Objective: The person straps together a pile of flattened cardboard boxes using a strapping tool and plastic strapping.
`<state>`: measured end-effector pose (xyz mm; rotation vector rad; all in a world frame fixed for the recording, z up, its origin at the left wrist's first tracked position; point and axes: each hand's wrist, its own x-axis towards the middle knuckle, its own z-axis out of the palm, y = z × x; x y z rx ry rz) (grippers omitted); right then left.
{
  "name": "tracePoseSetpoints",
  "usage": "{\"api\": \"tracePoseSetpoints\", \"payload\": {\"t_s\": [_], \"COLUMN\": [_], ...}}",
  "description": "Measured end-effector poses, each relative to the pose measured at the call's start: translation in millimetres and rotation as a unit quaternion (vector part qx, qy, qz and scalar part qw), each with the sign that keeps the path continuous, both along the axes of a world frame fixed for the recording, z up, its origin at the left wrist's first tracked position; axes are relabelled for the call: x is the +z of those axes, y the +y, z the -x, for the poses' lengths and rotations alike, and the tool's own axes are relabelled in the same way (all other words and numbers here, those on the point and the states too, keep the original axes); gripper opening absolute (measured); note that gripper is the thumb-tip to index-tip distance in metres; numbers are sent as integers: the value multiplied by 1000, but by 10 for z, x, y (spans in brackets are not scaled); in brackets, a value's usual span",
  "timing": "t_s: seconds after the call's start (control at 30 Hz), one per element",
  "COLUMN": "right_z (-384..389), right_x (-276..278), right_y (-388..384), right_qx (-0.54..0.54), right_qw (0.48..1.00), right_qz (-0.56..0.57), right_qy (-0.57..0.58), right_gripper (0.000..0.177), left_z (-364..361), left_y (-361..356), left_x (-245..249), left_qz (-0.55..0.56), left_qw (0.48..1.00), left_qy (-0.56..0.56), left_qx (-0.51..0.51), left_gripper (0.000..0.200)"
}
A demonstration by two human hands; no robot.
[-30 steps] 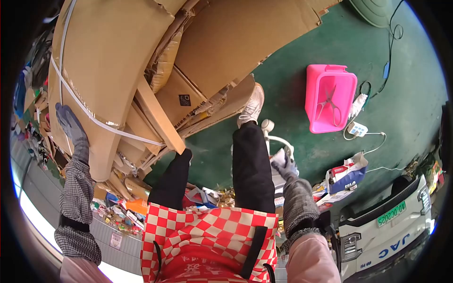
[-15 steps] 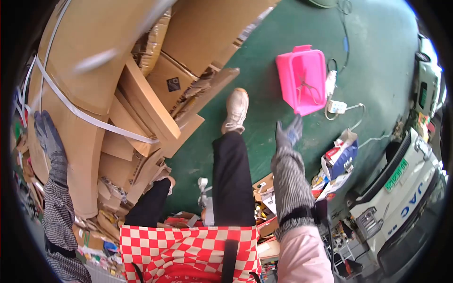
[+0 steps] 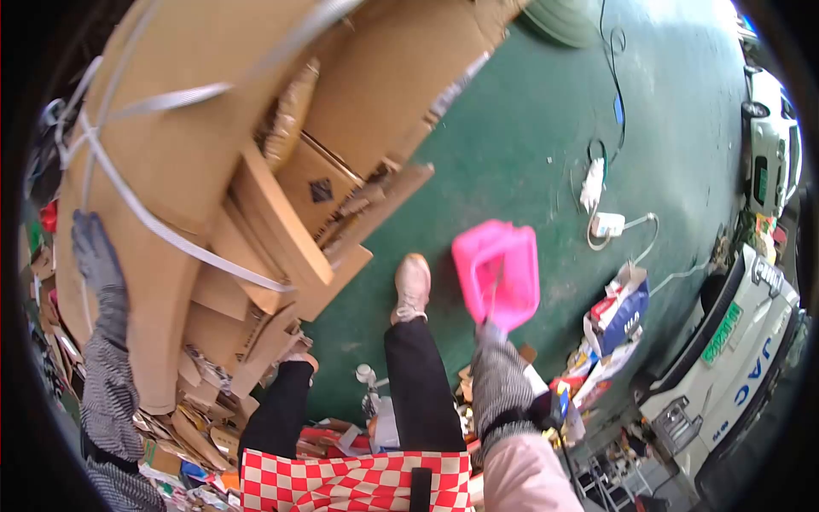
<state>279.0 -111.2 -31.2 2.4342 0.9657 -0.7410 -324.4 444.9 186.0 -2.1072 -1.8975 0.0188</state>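
Note:
My left hand [image 3: 96, 249], in a grey glove, lies flat with its fingers stretched against a big bundle of cardboard [image 3: 162, 282]. White strapping [image 3: 171, 232] crosses that bundle. At the near rim of a pink plastic basket [image 3: 467, 266], my right hand [image 3: 491, 333] is closed on the edge; its fingers are partly hidden. The basket stands tilted toward me, right of my foot. Inside it a thin, scissors-like tool [image 3: 496, 286] shows, partly blurred.
Folded cardboard boxes [image 3: 375, 85] fill the upper left. A power strip [image 3: 607, 225] and cable lie on the green floor [image 3: 529, 154]. A blue bag [image 3: 621, 317] of packaging stands at right, near a white truck [image 3: 725, 367]. Scraps litter the floor around my legs.
My right hand has taken hold of the pink basket's rim, and the basket has come nearer to me and leftward. My left hand stays on the cardboard. The view has shifted slightly.

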Motion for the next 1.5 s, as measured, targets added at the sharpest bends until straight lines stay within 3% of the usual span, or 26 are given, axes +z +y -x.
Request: {"api": "tracePoseSetpoints", "payload": {"t_s": [0.03,0.07,0.13,0.23,0.3,0.37,0.43,0.5,0.53,0.57,0.6,0.63,0.67,0.73,0.77,0.8,0.83,0.9,0.97,1.03,1.07,1.13,1.17,1.27,1.43,1.5], "right_z": [-136,480,857,1323,1568,1713,1983,2208,2289,2356,2356,2500,2675,2936,2992,3041,3092,3117,3091,3120,3101,3082,3091,3085,2993,2904], "right_x": [-457,450,991,1678,2123,2514,2713,2852,2879,2864,2726,2731,2755,2763,2740,2724,2712,2669,2595,2694,2734,2715,2685,2591,2576,2583], "right_y": [-993,-168,537,1920,2927,3768,4440,4853,4988,5075,5031,5104,5226,5352,5377,5468,5552,5540,5546,5606,5602,5616,5619,5625,5670,5726], "right_qx": [-101,-217,-294,-237,-152,-115,-116,-130,-177,-223,-217,-211,-217,-224,-221,-220,-215,-205,-192,-219,-244,-248,-243,-235,-206,-192], "right_qw": [971,971,954,932,877,865,877,893,922,940,898,900,874,821,827,873,907,907,908,905,902,897,894,895,904,908], "right_qz": [67,29,5,-238,-424,-452,-438,-410,-328,-244,-349,-347,-397,-483,-474,-417,-359,-367,-372,-363,-354,-364,-375,-379,-374,-372], "right_qy": [208,95,57,135,168,184,158,132,107,79,158,161,179,208,208,125,42,27,8,23,43,32,36,14,-6,-13], "right_gripper": [48,52,61,64,68,70,73,75,75,76,84,84,89,100,100,100,101,102,102,101,101,101,101,101,100,100], "left_z": [-370,-522,-687,-934,-1062,-1049,-880,-588,-459,-151,244,526,766,933,999,1087,1315,1812,1824,1980,1893,1674,1605,1432,1256,1040], "left_y": [-72,-124,-163,-206,-217,-231,-401,-748,-980,-1301,-1593,-1746,-1892,-2128,-2127,-2107,-2213,-2460,-2522,-2692,-2607,-2480,-2443,-2387,-2482,-2495], "left_x": [44,65,40,145,218,395,547,996,1136,1077,993,932,881,827,795,763,664,416,371,119,182,403,488,638,608,731], "left_qz": [-33,-37,-47,-49,-50,-46,21,26,42,-4,-49,-49,-49,-41,-44,-55,-62,55,62,31,48,48,53,56,50,31], "left_qw": [996,994,988,984,982,979,985,979,972,969,955,954,895,797,744,681,681,497,522,511,509,445,445,506,402,425], "left_qy": [-33,-23,0,23,-3,-20,-154,-172,-192,-137,-80,-79,-245,-397,-505,-606,-603,-703,-653,-761,-763,-810,-810,-732,-788,-745], "left_qx": [75,104,144,167,183,195,72,109,132,207,280,287,369,453,434,407,412,506,546,398,396,379,379,452,464,513], "left_gripper": [49,51,54,57,58,59,62,63,65,66,67,67,70,72,74,77,77,69,64,62,62,64,64,66,70,71]}}
